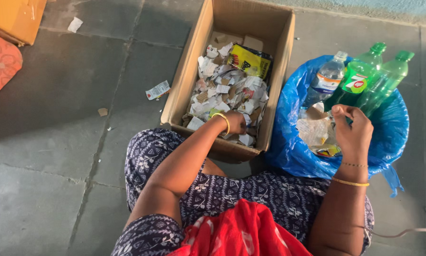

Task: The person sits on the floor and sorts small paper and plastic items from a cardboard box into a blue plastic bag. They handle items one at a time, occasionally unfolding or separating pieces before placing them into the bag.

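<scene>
My left hand (235, 122) reaches down into the near end of an open cardboard box (184, 85) and is closed among torn paper and card scraps (222, 87); what it grips is hidden. A yellow wrapper (247, 60) lies at the box's far end. My right hand (351, 127) hovers over a bin lined with a blue plastic bag (388, 128), fingers pinched together; I cannot make out anything between them. Inside the bag stand two green plastic bottles (364, 78) and a clear bottle (327, 76), with crumpled paper (312, 130) below.
I sit on a grey stone floor (56, 118) with my patterned lap and a red cloth (236, 232) in the foreground. Loose paper scraps (157, 90) lie left of the box. An orange box (16, 16) and a red patterned cushion (0, 61) sit at the far left.
</scene>
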